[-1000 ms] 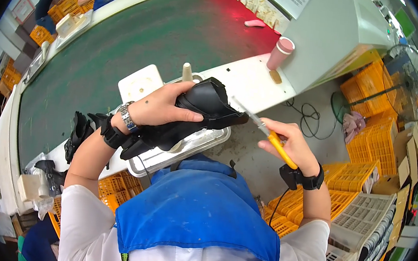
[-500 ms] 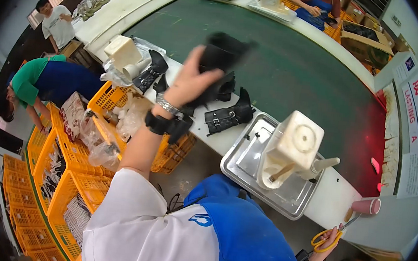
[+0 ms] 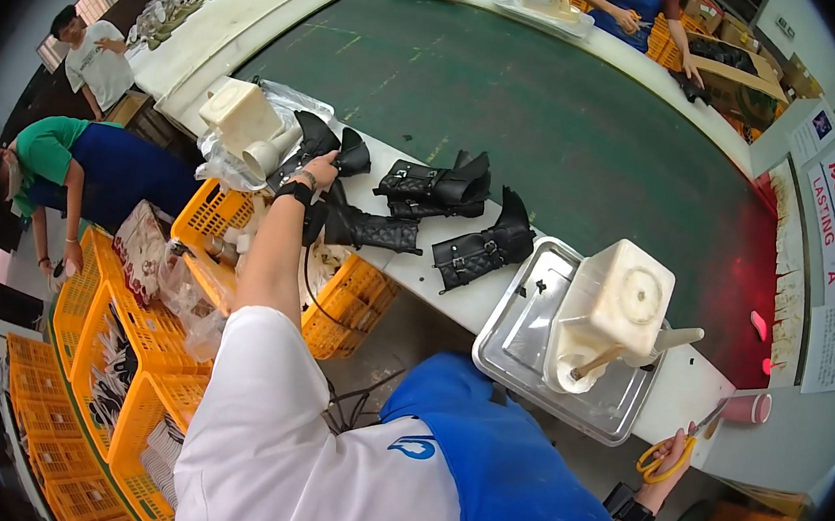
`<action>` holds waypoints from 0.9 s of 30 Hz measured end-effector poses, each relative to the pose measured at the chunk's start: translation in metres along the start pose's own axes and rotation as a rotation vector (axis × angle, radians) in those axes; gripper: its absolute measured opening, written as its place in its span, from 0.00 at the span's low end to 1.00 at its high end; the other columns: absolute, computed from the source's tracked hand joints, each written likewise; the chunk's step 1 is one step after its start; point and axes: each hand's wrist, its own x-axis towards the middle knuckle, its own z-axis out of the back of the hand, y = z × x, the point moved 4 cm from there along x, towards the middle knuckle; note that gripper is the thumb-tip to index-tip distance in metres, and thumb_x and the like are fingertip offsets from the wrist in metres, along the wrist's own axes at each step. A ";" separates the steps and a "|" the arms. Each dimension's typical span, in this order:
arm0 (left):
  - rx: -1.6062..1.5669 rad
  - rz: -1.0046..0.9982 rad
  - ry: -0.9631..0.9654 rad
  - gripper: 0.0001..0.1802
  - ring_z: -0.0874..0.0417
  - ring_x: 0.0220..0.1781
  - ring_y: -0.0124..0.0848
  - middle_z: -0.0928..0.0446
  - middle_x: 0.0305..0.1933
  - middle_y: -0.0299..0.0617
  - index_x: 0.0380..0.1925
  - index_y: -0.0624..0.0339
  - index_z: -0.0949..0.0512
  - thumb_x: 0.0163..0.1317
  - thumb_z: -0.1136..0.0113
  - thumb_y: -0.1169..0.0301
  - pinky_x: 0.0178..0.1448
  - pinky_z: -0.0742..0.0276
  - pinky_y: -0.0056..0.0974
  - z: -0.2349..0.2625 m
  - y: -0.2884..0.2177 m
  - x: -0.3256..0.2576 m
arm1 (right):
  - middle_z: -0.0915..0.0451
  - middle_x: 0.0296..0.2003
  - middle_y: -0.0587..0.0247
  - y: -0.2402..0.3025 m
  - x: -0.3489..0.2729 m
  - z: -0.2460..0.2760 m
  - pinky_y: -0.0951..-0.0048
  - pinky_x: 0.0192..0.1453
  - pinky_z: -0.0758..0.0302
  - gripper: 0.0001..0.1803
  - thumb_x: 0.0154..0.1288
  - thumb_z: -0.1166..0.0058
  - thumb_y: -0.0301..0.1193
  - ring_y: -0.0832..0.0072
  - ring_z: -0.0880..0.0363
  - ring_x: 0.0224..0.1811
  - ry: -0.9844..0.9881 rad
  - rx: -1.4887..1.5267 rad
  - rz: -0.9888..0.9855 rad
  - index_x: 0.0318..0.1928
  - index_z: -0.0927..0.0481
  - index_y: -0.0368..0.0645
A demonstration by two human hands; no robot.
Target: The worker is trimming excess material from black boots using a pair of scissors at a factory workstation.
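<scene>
My left hand (image 3: 320, 171) is stretched out to the left among black boot uppers with buckled straps. Its fingers are closed at the edge of one boot upper (image 3: 352, 154), partly hidden by the leather around them. Below it lies another boot upper (image 3: 372, 229). To the right, a pair of boot uppers (image 3: 435, 184) is stacked on the white table edge, and a quilted boot upper (image 3: 484, 247) lies apart from them. My right hand (image 3: 670, 452), low at the right, grips scissors (image 3: 656, 472) with yellow handles, blades pointing up and away.
A metal tray (image 3: 505, 339) bears a cream plastic container (image 3: 626, 291) with a brush. A similar container (image 3: 241, 113) stands at the left. Beyond is a wide green surface (image 3: 599, 147); a pink cup (image 3: 747, 407) lies at right. Yellow crates (image 3: 353, 305) stand below; co-workers are left and far.
My left hand has set down the boot upper it held up over the table and moved down and left to another one. My right hand still holds the scissors.
</scene>
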 end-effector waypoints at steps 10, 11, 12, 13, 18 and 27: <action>-1.064 0.289 -0.891 0.40 0.29 0.53 0.42 0.32 0.55 0.54 0.56 0.70 0.36 0.51 0.34 0.53 0.58 0.34 0.40 -0.088 0.024 -0.153 | 0.38 0.19 0.74 -0.007 -0.017 0.014 0.87 0.18 0.44 0.23 0.66 0.53 0.31 0.89 0.42 0.17 -0.074 0.037 0.016 0.61 0.37 0.40; -1.286 0.309 -0.840 0.42 0.30 0.53 0.41 0.33 0.55 0.53 0.55 0.70 0.37 0.50 0.34 0.51 0.58 0.35 0.41 -0.110 0.012 -0.166 | 0.38 0.19 0.74 -0.010 -0.015 0.016 0.87 0.18 0.44 0.23 0.66 0.53 0.31 0.89 0.42 0.17 -0.089 0.041 0.011 0.61 0.37 0.40; -1.488 0.541 -0.615 0.39 0.28 0.48 0.39 0.30 0.50 0.49 0.50 0.68 0.33 0.48 0.33 0.49 0.52 0.32 0.41 -0.134 -0.001 -0.172 | 0.38 0.19 0.74 -0.013 -0.012 0.016 0.87 0.18 0.44 0.23 0.66 0.53 0.31 0.89 0.42 0.17 -0.064 0.041 0.006 0.60 0.36 0.40; -1.664 0.782 -0.369 0.35 0.27 0.42 0.36 0.27 0.44 0.46 0.45 0.66 0.29 0.46 0.33 0.47 0.46 0.30 0.42 -0.154 -0.012 -0.181 | 0.38 0.19 0.74 -0.013 -0.010 0.016 0.87 0.18 0.44 0.23 0.66 0.53 0.31 0.89 0.42 0.17 -0.035 0.037 0.002 0.60 0.36 0.40; -1.694 0.606 -0.236 0.18 0.31 0.24 0.26 0.29 0.23 0.31 0.25 0.50 0.26 0.46 0.32 0.51 0.27 0.35 0.33 -0.196 0.002 -0.124 | 0.38 0.19 0.74 -0.003 0.004 0.001 0.86 0.18 0.43 0.23 0.66 0.53 0.30 0.89 0.42 0.17 0.009 0.063 0.006 0.60 0.36 0.38; -1.336 -0.304 -0.462 0.25 0.26 0.49 0.34 0.28 0.49 0.43 0.51 0.64 0.35 0.52 0.42 0.79 0.54 0.28 0.36 -0.020 -0.149 -0.236 | 0.38 0.20 0.72 0.011 -0.013 0.024 0.85 0.21 0.42 0.22 0.65 0.51 0.31 0.86 0.41 0.19 -0.042 0.083 0.050 0.57 0.35 0.36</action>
